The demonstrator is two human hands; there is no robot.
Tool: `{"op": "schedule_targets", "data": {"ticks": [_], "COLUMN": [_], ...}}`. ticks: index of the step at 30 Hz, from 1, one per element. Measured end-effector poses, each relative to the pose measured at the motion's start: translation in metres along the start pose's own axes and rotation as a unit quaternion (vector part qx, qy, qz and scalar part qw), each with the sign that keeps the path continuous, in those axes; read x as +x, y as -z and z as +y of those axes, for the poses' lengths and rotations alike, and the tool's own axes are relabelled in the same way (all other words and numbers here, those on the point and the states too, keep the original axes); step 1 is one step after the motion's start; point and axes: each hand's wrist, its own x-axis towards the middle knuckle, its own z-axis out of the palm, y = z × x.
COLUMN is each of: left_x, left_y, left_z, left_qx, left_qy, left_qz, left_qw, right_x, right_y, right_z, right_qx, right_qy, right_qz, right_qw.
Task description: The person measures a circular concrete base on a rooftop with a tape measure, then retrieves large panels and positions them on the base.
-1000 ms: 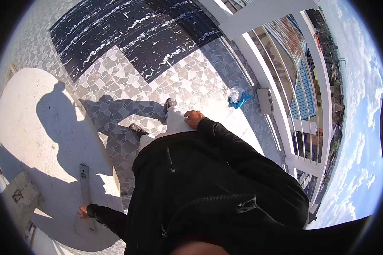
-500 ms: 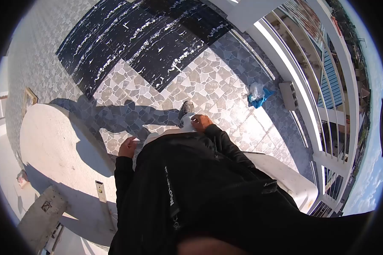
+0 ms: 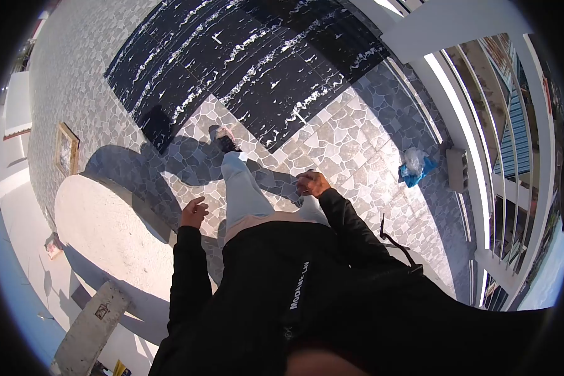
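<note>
I look straight down my black jacket and pale trousers at a stone-patterned tiled floor (image 3: pixel 332 138). My left hand (image 3: pixel 194 212) hangs free beside my left thigh, fingers loosely apart, holding nothing. Curled into a loose fist by my right hip is my right hand (image 3: pixel 311 183), and nothing shows in it. One leg is stretched forward, its shoe (image 3: pixel 222 139) near the edge of a patch of dark streaked tiles (image 3: pixel 250 56). A pale concrete slab (image 3: pixel 106 232) lies just left of my left hand.
A white railing (image 3: pixel 507 156) runs along the right side. Near it on the floor lie a blue-and-clear plastic bag (image 3: pixel 415 166) and a grey block (image 3: pixel 457 169). A long grey beam (image 3: pixel 91 329) rests at the lower left. A framed panel (image 3: pixel 66 149) leans at the left.
My left hand left the level on the slab and came up beside my thigh. I stepped forward toward the dark tiles; the view swung left, and the level is out of sight.
</note>
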Motion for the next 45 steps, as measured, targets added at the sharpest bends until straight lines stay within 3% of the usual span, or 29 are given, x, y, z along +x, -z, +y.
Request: {"op": "schedule_targets", "data": {"ticks": [3, 6, 8, 10, 12, 14, 16, 17, 18, 19, 20, 22, 24, 26, 28, 30, 31, 33, 34, 36, 37, 40, 42, 44, 45], "left_x": [0.107, 0.231, 0.316, 0.406, 0.456, 0.502, 0.541, 0.564, 0.613, 0.619, 0.621, 0.648, 0.653, 0.643, 0.653, 0.646, 0.640, 0.646, 0.649, 0.650, 0.646, 0.645, 0.640, 0.642, 0.648], "left_y": [0.008, 0.003, -0.014, -0.045, -0.090, -0.140, -0.187, -0.201, -0.226, -0.243, -0.258, -0.264, -0.273, -0.281, -0.278, -0.270, -0.268, -0.262, -0.263, -0.266, -0.261, -0.254, -0.253, -0.252, -0.251], "left_z": [0.035, 0.046, 0.028, -0.033, -0.030, -0.080, -0.116, -0.130, -0.198, -0.191, -0.168, -0.179, -0.163, -0.128, -0.147, -0.160, -0.161, -0.169, -0.172, -0.165, -0.161, -0.170, -0.167, -0.172, -0.187], "left_qx": [-0.044, -0.170, -0.223, -0.354, -0.364, -0.397, -0.255, -0.157, 0.026, -0.027, -0.078, -0.106, -0.134, 0.000, 0.042, 0.052, 0.058, 0.269, 0.272, 0.397, 0.475, 0.463, 0.478, 0.490, 0.112], "left_qy": [0.048, 0.160, 0.201, 0.185, 0.328, 0.295, 0.179, 0.163, 0.094, 0.095, 0.094, 0.125, 0.153, 0.183, 0.218, 0.019, -0.064, -0.257, -0.262, -0.134, -0.162, -0.158, -0.131, -0.110, 0.092], "left_qz": [-0.042, -0.043, -0.079, -0.170, -0.168, -0.109, -0.045, -0.015, 0.015, 0.116, 0.214, 0.159, 0.105, 0.207, 0.182, 0.112, 0.088, 0.094, 0.092, 0.083, 0.048, 0.020, 0.010, 0.001, 0.067], "left_qw": [0.997, 0.971, 0.950, 0.901, 0.855, 0.863, 0.949, 0.974, 0.995, 0.988, 0.969, 0.973, 0.973, 0.961, 0.958, 0.992, 0.992, 0.923, 0.921, 0.904, 0.864, 0.872, 0.869, 0.865, 0.987], "right_x": [0.043, 0.090, 0.126, 0.165, 0.202, 0.247, 0.300, 0.334, 0.363, 0.391, 0.411, 0.455, 0.484, 0.506, 0.521, 0.524, 0.526, 0.531, 0.532, 0.535, 0.532, 0.525, 0.529, 0.532, 0.532], "right_y": [-0.024, -0.039, -0.053, -0.062, -0.066, -0.067, -0.063, -0.056, -0.049, -0.041, -0.034, -0.025, -0.022, -0.025, -0.030, -0.035, -0.036, -0.044, -0.044, -0.043, -0.038, -0.032, -0.031, -0.032, -0.029], "right_z": [-0.011, -0.005, 0.014, 0.035, 0.044, 0.063, 0.110, 0.135, 0.163, 0.180, 0.219, 0.262, 0.291, 0.317, 0.321, 0.329, 0.308, 0.278, 0.276, 0.291, 0.296, 0.317, 0.327, 0.325, 0.317], "right_qx": [0.124, 0.050, 0.061, 0.044, 0.041, 0.047, 0.062, 0.088, 0.119, 0.124, 0.204, 0.227, 0.134, 0.193, 0.239, 0.008, 0.033, 0.156, 0.161, 0.175, 0.201, 0.260, 0.315, 0.390, 0.390], "right_qy": [-0.077, -0.111, -0.147, -0.170, -0.188, -0.211, -0.250, -0.261, -0.280, -0.297, -0.251, -0.243, -0.212, -0.187, -0.155, -0.077, -0.108, -0.142, -0.141, -0.164, -0.168, -0.160, -0.188, -0.178, -0.174], "right_qz": [0.089, 0.137, 0.171, 0.189, 0.165, 0.156, 0.153, 0.167, 0.185, 0.200, 0.238, 0.290, 0.335, 0.395, 0.408, 0.406, 0.439, 0.484, 0.486, 0.540, 0.518, 0.459, 0.440, 0.484, 0.486], "right_qw": [0.985, 0.983, 0.972, 0.966, 0.967, 0.964, 0.954, 0.947, 0.934, 0.925, 0.916, 0.898, 0.908, 0.879, 0.867, 0.911, 0.891, 0.849, 0.847, 0.807, 0.814, 0.835, 0.820, 0.763, 0.763]}}
